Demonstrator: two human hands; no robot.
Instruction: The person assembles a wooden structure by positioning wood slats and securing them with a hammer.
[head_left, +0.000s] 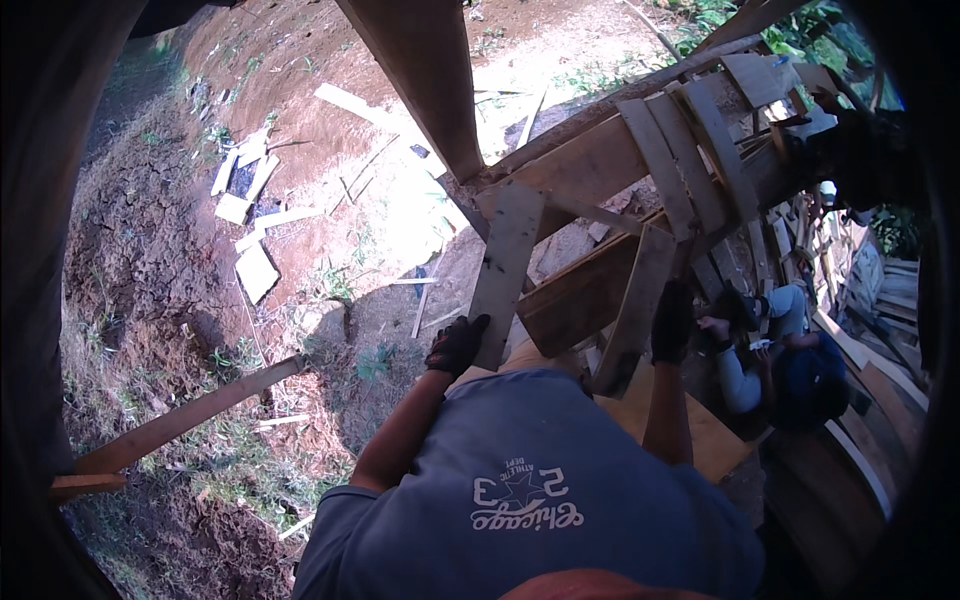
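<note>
My left hand (pixel 456 346), in a dark glove, is closed on the lower left edge of a short wooden board (pixel 508 262), which slants up and away from me. In a dark glove too, my right hand (pixel 672 322) grips the edge of a second short board (pixel 636 305); its fingers are partly lost in shade. Between the two boards lies a thick brown timber (pixel 580 292). Beyond it, a long wooden beam (pixel 585 165) runs toward the far right, with several short boards (pixel 690 160) lying across it.
An upright wooden post (pixel 425 75) stands ahead. At right a person (pixel 795 365) crouches close by, among stacked planks (pixel 880 400). Wood offcuts (pixel 257 272) litter the earth slope at left, and a long plank (pixel 190 418) juts in at lower left.
</note>
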